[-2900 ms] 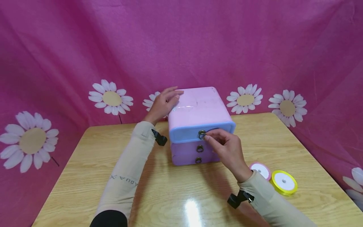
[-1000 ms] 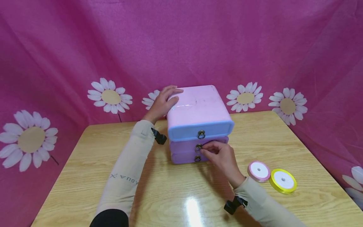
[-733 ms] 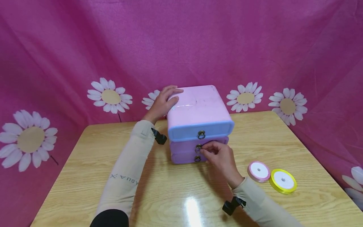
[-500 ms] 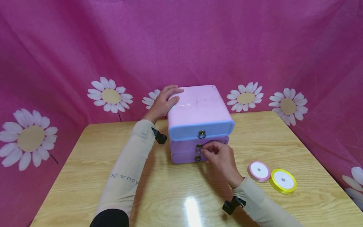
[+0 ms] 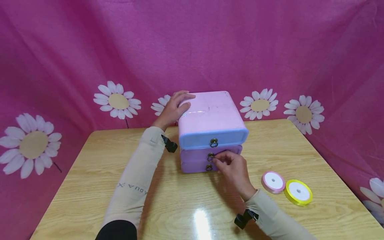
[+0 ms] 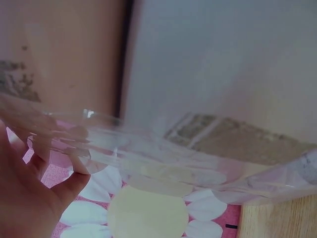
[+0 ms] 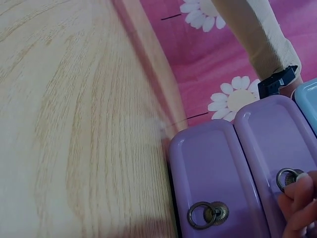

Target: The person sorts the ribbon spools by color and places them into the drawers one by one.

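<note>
A small drawer box (image 5: 210,115) with a pink top stands on the table, stacked with a blue top drawer (image 5: 195,140) and two purple drawers below. My left hand (image 5: 174,108) rests on its upper left edge, fingers spread over the top. In the left wrist view, those fingers (image 6: 67,191) touch the clear plastic along the edge. My right hand (image 5: 234,168) pinches the ring pull (image 5: 211,157) of the middle purple drawer (image 7: 275,134) between thumb and fingertips. Below it, the bottom drawer (image 7: 213,173) shows its own ring pull (image 7: 202,215) hanging free.
Right of the box, a pink ribbon spool (image 5: 273,182) and a yellow ribbon spool (image 5: 298,192) lie flat side by side on the wooden table (image 5: 105,173). A magenta cloth (image 5: 192,43) with printed daisies hangs behind and along the sides.
My right hand has moved down from the blue top drawer's ring pull to the middle drawer's ring pull. Over the last second both hands have stayed nearly still, left hand on the box.
</note>
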{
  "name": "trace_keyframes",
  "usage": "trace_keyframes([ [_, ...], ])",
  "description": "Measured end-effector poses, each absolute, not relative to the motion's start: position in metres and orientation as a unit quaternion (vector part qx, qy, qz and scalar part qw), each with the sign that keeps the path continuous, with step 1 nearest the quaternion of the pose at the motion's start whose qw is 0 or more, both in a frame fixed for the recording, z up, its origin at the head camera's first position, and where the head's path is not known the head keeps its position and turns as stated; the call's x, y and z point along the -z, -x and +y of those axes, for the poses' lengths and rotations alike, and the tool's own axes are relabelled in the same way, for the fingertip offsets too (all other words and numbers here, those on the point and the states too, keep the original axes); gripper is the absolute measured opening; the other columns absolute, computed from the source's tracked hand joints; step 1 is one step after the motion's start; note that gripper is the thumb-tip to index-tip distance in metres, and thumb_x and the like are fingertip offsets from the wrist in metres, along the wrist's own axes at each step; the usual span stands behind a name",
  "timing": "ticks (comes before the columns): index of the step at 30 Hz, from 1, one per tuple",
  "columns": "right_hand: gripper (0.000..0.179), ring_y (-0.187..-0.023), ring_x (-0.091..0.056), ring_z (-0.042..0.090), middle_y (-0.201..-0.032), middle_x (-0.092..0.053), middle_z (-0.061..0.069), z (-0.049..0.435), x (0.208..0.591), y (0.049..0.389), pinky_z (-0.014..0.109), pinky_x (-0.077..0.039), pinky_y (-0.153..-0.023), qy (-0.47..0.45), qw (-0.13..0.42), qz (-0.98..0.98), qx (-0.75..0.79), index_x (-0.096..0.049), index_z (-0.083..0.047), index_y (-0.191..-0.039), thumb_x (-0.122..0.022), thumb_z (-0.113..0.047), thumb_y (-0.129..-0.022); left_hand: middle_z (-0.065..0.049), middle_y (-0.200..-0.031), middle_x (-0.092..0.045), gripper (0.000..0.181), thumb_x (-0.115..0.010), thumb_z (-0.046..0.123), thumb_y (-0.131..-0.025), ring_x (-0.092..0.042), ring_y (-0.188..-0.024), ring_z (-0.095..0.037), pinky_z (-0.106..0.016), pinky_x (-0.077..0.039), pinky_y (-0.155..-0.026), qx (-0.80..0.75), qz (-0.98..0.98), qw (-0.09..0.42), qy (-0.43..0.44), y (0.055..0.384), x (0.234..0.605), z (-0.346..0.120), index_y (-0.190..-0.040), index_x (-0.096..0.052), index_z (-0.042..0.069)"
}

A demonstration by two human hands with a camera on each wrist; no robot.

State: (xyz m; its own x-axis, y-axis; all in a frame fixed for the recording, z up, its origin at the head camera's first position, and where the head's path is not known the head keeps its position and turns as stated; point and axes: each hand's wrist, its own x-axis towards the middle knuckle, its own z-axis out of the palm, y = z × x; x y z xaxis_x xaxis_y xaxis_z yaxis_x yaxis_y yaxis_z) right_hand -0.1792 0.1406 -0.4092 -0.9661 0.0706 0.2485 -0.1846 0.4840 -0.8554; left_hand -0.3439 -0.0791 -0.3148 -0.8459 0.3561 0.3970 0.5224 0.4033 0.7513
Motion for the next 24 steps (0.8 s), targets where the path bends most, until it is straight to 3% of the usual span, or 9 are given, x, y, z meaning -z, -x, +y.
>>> trace_keyframes([
  [7, 0.006, -0.060, -0.055, 0.014, -0.068, -0.062, -0.003, 0.142, 0.409, 0.176, 0.026, -0.044, -0.051, -0.025, 0.108, -0.850, -0.514, -0.067, -0.018, -0.078, -0.072, -0.022, -0.076, 0.010, -0.137, -0.034, 0.032, -0.051, 0.035, -0.089, -0.026, -0.127, -0.009, -0.044, -0.021, -0.104, 0.474, -0.839, 0.079, 0.256, 0.343, 0.315, -0.079, -0.120, -0.056, 0.031],
  [13, 0.007, -0.063, -0.053, 0.013, -0.069, -0.063, -0.007, 0.143, 0.409, 0.173, 0.025, -0.043, -0.053, -0.027, 0.124, -0.858, -0.498, -0.067, -0.021, -0.077, -0.072, -0.025, -0.075, 0.007, -0.139, -0.033, 0.032, -0.052, 0.030, -0.089, -0.025, -0.129, -0.015, -0.047, -0.019, -0.104, 0.487, -0.829, 0.075, 0.265, 0.342, 0.315, -0.079, -0.121, -0.056, 0.028],
  [24, 0.006, -0.058, -0.050, 0.012, -0.066, -0.061, -0.007, 0.146, 0.409, 0.168, 0.023, -0.039, -0.048, -0.034, 0.148, -0.860, -0.487, -0.067, -0.020, -0.076, -0.073, -0.021, -0.075, 0.008, -0.138, -0.034, 0.033, -0.050, 0.037, -0.089, -0.026, -0.127, -0.009, -0.045, -0.022, -0.104, 0.480, -0.834, 0.079, 0.259, 0.343, 0.316, -0.078, -0.120, -0.056, 0.031],
])
